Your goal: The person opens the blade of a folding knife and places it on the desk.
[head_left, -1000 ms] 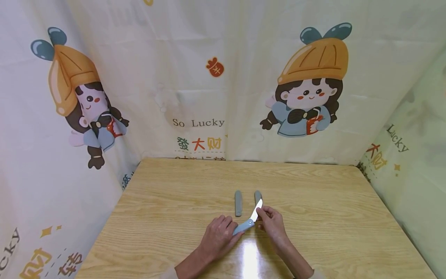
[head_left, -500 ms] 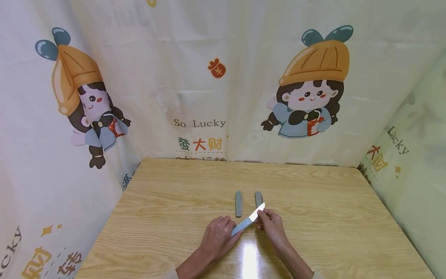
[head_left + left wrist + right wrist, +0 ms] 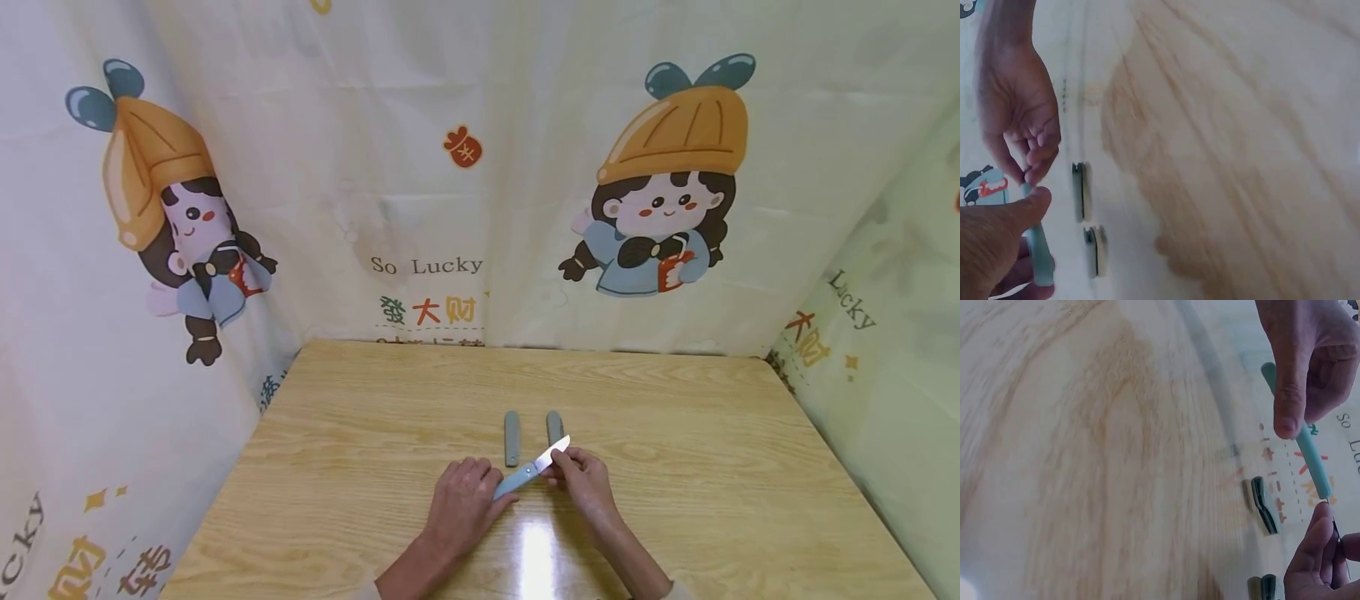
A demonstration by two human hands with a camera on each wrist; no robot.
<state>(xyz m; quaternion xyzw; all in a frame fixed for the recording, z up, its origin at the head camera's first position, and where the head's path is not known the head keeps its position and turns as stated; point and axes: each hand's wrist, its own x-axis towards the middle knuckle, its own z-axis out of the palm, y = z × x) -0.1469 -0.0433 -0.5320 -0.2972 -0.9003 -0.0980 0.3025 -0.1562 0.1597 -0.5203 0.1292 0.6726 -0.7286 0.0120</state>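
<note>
In the head view, my left hand (image 3: 462, 504) grips the light blue handle of a folding knife (image 3: 516, 481). Its bright blade (image 3: 551, 455) is swung out, roughly in line with the handle. My right hand (image 3: 587, 487) pinches that blade between thumb and fingers. In the left wrist view, the left thumb (image 3: 1032, 206) lies along the handle (image 3: 1039, 256). The right wrist view shows the blade edge-on as a thin dark line between the right fingers (image 3: 1313, 550). Just beyond the hands lie two grey folded knives, one on the left (image 3: 512, 439) and one partly behind the blade (image 3: 554, 425).
The wooden table (image 3: 360, 425) carries everything, with a bright light reflection (image 3: 538, 554) near its front. A printed curtain (image 3: 315, 200) hangs behind the table and along both sides.
The blade has turned from an angle to nearly straight with the handle. My left hand and the handle have shifted slightly to the left. The grey folded knives stay put.
</note>
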